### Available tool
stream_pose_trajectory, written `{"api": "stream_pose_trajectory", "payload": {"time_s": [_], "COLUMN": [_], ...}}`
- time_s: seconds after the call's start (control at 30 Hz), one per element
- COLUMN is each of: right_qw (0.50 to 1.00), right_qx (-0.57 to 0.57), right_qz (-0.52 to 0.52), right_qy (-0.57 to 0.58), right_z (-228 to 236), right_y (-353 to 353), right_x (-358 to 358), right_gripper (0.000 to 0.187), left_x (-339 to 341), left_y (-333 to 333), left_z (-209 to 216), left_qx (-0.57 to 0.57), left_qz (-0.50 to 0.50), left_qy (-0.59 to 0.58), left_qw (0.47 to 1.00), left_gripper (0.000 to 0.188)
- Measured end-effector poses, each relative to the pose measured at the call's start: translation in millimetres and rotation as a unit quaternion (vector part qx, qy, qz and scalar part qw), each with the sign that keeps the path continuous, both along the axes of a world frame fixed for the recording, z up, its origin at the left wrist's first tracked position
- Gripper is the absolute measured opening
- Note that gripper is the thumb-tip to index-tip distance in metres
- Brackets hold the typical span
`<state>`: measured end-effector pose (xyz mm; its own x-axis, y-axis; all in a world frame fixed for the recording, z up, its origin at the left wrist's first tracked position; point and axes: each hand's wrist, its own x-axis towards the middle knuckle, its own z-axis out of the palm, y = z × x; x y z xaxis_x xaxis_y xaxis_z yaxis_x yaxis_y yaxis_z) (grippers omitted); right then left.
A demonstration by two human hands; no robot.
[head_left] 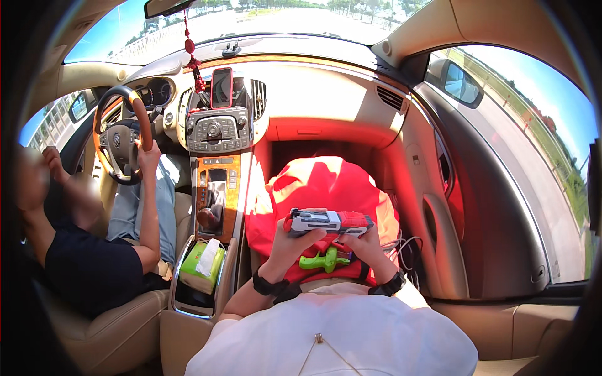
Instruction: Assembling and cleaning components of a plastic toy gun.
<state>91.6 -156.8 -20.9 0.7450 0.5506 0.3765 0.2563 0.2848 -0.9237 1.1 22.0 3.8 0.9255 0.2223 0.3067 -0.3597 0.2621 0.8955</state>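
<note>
You sat in the passenger seat with a red bag (320, 188) on your lap, and everything that mattered lay on top of that bag. Your left hand (290, 241) and your right hand (367, 244) both clasped a red, white and grey handheld gadget (327, 222), held level just above the bag's near edge; the fingers were curled shut around its two ends, thumbs on its upper face. Just below it, against the near side of the bag, a bright green plastic piece (323, 260) poked out between your wrists, touching or nearly touching your palms, though I could not tell whether either hand actually held it. The step in hand looked like working or inspecting the gadget with both hands, and any next move would have called for keeping one hand firmly closed on it while the other shifted. Left of the bag, beyond the console, another person's hand (148, 153) rested on the steering wheel (139, 106).
</note>
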Motion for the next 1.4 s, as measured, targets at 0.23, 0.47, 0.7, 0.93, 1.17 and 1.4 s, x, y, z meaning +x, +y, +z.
{"api": "stream_pose_trajectory", "payload": {"time_s": [0.23,0.47,0.7,0.93,1.17,1.4], "right_qw": [0.997,0.984,0.921,0.976,0.981,0.943], "right_qx": [-0.051,0.003,-0.046,-0.080,-0.125,0.108], "right_qz": [0.043,-0.133,-0.276,-0.127,-0.121,-0.025], "right_qy": [0.027,0.115,-0.272,-0.155,-0.090,0.313], "right_z": [-12.2,-3.2,20.0,11.6,14.4,10.6], "right_y": [-9.2,-21.1,-9.0,16.7,-5.6,-5.7], "right_x": [-5.4,23.0,2.3,-23.2,-11.1,9.9], "right_gripper": [0.027,0.033,0.014,0.019,0.024,0.033], "left_x": [-1.6,10.4,11.1,3.4,-4.1,3.3], "left_y": [-20.8,-22.1,-6.7,-10.8,-21.5,-8.3], "left_z": [-5.8,0.1,-14.0,-5.0,0.1,9.6], "left_qx": [0.005,-0.009,0.124,0.091,0.013,0.029], "left_qz": [-0.030,0.009,0.027,-0.058,-0.026,0.116], "left_qy": [0.040,0.035,0.019,0.029,0.056,0.007], "left_qw": [0.999,0.999,0.992,0.994,0.998,0.993], "left_gripper": [0.044,0.040,0.026,0.027,0.027,0.026]}}
